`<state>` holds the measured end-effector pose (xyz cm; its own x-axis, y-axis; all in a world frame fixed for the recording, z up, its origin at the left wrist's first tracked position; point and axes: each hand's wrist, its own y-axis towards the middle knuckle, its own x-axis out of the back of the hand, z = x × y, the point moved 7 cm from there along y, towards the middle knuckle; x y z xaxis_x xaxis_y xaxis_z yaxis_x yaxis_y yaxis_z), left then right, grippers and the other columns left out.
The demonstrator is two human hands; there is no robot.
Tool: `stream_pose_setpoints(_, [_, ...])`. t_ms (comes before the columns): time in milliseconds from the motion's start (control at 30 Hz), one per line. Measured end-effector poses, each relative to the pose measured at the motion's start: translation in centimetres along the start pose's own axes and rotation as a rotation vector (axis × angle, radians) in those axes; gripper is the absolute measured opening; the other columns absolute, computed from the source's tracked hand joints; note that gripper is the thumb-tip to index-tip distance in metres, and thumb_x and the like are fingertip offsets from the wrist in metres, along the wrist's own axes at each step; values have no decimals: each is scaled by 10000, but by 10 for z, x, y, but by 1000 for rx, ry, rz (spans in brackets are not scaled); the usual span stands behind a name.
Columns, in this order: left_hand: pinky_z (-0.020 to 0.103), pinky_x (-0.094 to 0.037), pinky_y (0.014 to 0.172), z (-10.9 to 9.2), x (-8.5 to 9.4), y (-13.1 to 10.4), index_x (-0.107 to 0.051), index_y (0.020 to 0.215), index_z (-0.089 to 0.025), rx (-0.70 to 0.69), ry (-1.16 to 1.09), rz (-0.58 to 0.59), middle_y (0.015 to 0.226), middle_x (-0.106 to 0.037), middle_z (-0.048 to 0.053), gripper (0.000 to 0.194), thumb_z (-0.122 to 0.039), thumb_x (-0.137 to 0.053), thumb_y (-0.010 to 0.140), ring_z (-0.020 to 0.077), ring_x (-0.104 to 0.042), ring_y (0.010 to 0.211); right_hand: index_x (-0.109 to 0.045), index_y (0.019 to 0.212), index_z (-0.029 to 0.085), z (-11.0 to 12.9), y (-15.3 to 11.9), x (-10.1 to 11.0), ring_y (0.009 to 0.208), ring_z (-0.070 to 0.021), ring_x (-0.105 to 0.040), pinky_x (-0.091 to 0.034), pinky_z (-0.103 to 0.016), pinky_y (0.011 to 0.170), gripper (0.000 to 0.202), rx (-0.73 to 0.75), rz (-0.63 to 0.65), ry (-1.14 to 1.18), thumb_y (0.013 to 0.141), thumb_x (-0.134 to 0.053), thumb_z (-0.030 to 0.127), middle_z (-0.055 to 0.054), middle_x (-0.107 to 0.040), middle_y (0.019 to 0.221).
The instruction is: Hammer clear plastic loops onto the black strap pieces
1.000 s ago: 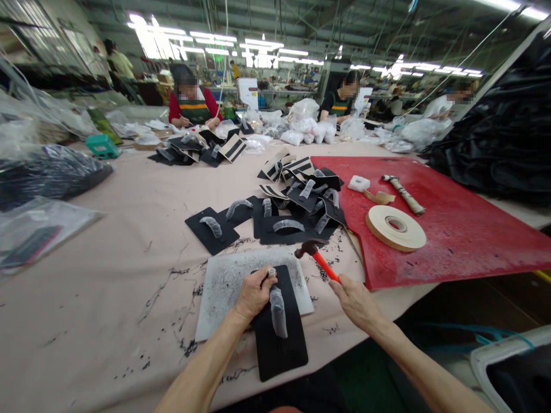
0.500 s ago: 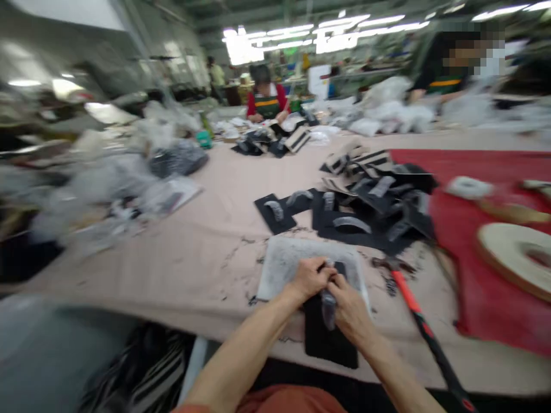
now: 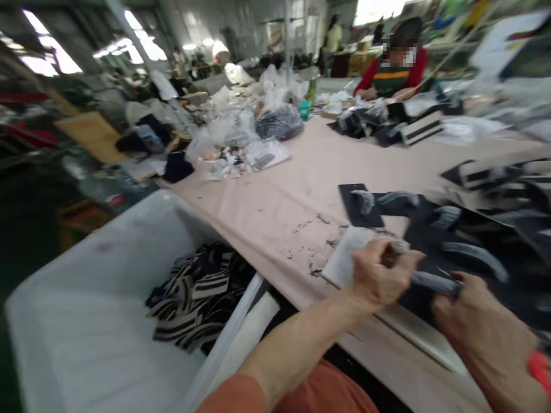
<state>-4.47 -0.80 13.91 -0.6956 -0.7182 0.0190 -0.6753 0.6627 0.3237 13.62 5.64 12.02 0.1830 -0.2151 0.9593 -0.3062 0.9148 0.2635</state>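
Observation:
My left hand [image 3: 379, 275] is closed round a small thing with a round greyish end [image 3: 399, 246]; its kind is unclear. Just right of it, my right hand [image 3: 486, 327] is closed, with thumb and fingers at the end of a grey curved strip [image 3: 434, 282]. This strip lies on a black flat piece [image 3: 415, 307], partly hidden by both hands. Beneath is a whitish board [image 3: 344, 258] near the table's front edge. Several black pieces with similar grey curved strips [image 3: 476, 257] lie just beyond my hands.
A big white bin [image 3: 86, 275] at the left holds striped and dark pieces [image 3: 206, 292]. Plastic bags [image 3: 232, 129] crowd the table's [image 3: 267, 201] far left. A person [image 3: 394, 63] sits across. Something red [image 3: 539, 370] shows beside my right wrist.
The view has swung left, bringing the bin into sight and shifting the table things rightward. My hands, together before, are now farther apart. The hammer has mostly gone from sight.

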Motion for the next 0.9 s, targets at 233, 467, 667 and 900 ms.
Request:
stream_pose_setpoints(233, [221,-488,599,71,41,3,-662,800,-173,195,-9,-46,672,-653,-13,249,-405,-752,786,127,-611,612,-450,1462,113,28,-42,-19,908,-302,-720,-508,-360,789,561,-222,304,273,962,-589,324,-147,-741,987])
stream_pose_setpoints(467, [256,-543,705,111,-23,-12,-702,860,-170,313,-107,368,791,-738,30,280,-439,-726,786,174,-688,739,-421,1535,216,23,-99,-51,997,-313,-715,-525,-375,842,642,-360,314,542,955,-635,389,-121,-743,1101])
stream_pose_setpoints(667, [301,-583,778,128,-64,-11,-698,931,-162,383,-157,521,863,-770,58,336,-470,-699,794,194,-723,799,-513,1471,129,28,-96,-58,1000,-339,-712,-533,-399,854,617,-321,356,490,967,-591,477,-176,-740,1084])
stream_pose_setpoints(900, [358,-613,836,143,-68,-16,-673,1021,-156,434,-149,558,902,-781,74,415,-514,-705,813,233,-753,869,-558,1435,125,31,-94,-61,1001,-330,-719,-537,-366,852,576,-316,362,511,969,-604,460,-172,-746,1085])
